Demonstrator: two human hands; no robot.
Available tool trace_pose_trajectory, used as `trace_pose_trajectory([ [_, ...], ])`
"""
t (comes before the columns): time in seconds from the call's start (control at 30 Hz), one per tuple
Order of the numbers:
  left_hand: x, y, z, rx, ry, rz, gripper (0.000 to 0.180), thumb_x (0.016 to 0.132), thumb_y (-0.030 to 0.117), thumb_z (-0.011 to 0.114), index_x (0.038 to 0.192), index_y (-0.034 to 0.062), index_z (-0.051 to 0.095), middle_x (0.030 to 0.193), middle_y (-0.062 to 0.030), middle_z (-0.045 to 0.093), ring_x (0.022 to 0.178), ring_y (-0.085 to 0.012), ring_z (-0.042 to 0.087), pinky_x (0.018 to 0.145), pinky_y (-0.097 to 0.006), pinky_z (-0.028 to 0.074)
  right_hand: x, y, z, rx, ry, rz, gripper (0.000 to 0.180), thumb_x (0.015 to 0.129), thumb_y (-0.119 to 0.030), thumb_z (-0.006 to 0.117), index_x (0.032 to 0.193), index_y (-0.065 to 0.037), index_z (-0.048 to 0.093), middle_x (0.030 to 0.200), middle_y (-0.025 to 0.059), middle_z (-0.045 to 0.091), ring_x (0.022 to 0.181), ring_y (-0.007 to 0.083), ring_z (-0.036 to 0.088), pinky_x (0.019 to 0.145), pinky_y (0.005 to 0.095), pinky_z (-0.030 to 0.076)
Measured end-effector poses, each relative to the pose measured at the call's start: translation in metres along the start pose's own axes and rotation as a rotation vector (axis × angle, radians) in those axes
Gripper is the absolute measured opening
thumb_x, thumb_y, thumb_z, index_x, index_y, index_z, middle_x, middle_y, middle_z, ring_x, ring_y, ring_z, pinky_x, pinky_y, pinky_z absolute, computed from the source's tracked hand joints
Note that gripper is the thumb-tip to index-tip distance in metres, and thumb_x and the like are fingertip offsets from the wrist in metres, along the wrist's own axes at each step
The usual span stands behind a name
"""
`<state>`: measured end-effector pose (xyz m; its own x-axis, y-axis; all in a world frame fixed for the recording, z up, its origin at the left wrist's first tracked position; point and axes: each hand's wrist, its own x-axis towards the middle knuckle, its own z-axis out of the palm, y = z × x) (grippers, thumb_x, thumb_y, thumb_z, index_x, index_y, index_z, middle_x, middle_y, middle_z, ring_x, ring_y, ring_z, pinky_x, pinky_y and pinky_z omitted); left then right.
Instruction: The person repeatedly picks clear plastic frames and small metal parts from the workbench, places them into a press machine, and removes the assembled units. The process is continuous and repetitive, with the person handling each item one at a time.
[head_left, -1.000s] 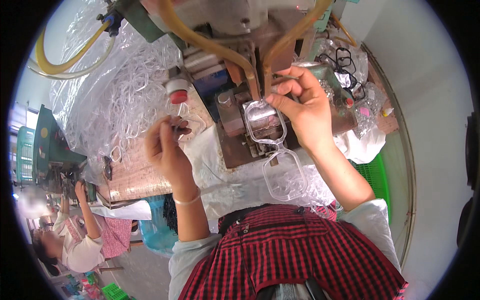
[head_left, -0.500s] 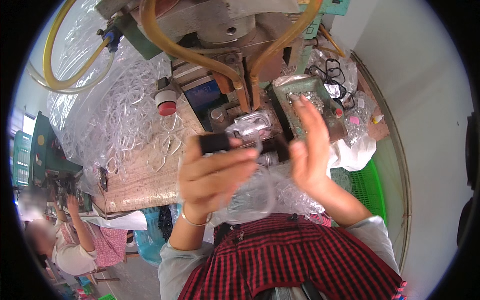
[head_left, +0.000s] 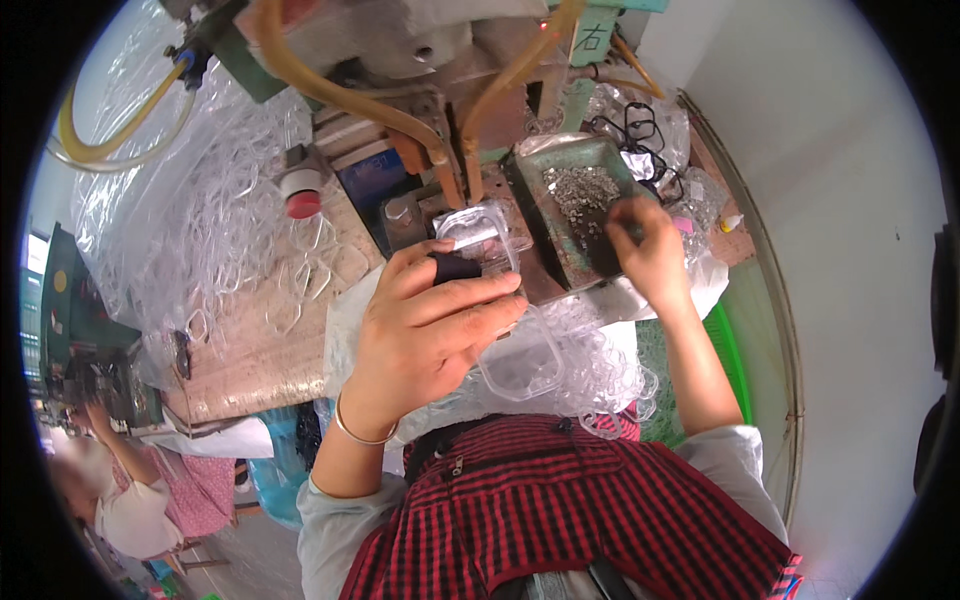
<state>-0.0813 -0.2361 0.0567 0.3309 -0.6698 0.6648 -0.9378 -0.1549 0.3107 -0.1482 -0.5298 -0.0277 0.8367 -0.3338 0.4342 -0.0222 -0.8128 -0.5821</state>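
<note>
My right hand point(head_left: 650, 255) has left the clear spectacle frame point(head_left: 500, 300) for the metal tray point(head_left: 545, 215) at one o'clock, pinching small parts; left hand point(head_left: 430, 330) grips the frame.

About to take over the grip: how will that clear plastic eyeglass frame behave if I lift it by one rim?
The clear frame looks thin and hollow-rimmed, so probably light and a bit springy. Its glossy surface suggests it may slip. The left hand grips it near the bridge, likely the stiffer spot.

Bright, even daylight is flooding the scene, glare is whitening the clear plastic sheeting point(head_left: 150, 200), and fisheye distortion is bending the dark-vignetted edges.
</note>
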Motion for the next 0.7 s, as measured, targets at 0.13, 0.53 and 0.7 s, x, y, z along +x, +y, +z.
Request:
trace_pose_trajectory([
  [0.13, -0.006, -0.004, 0.003, 0.010, -0.002, -0.001, 0.030, 0.072, 0.013, 0.079, 0.101, 0.0186, 0.079, 0.114, 0.0066, 0.073, 0.082, -0.0189, 0.057, 0.097, -0.041, 0.050, -0.015, -0.022, 0.009, -0.114, -0.064, 0.013, 0.014, 0.077, -0.010, 0.077, 0.090, -0.006, 0.071, 0.095, 0.0120, 0.066, 0.098, 0.0335, 0.063, 0.086, 0.0447, 0.051],
  [0.53, -0.092, 0.008, -0.081, 0.548, 0.901, -0.513, 0.017, 0.096, -0.002, 0.055, 0.110, -0.0077, 0.063, 0.119, -0.0196, 0.069, 0.111, -0.0337, 0.064, 0.101, -0.044, 0.047, 0.004, -0.023, 0.029, 0.103, 0.110, 0.125, 0.013, 0.092, -0.002, 0.066, 0.105, -0.002, 0.066, 0.093, 0.0111, 0.072, 0.085, 0.0224, 0.073, 0.075, 0.0332, 0.055],
  [0.7, -0.088, -0.077, -0.125, 0.950, 0.190, -0.647, 0.015, 0.087, 0.015, 0.074, 0.099, 0.0070, 0.071, 0.103, -0.0113, 0.072, 0.097, -0.0323, 0.064, 0.088, -0.038, 0.049, 0.014, -0.037, 0.030, 0.284, 0.087, 0.156, 0.012, 0.091, -0.001, 0.067, 0.104, 0.000, 0.068, 0.091, 0.0088, 0.071, 0.083, 0.0166, 0.069, 0.078, 0.0283, 0.052],
])
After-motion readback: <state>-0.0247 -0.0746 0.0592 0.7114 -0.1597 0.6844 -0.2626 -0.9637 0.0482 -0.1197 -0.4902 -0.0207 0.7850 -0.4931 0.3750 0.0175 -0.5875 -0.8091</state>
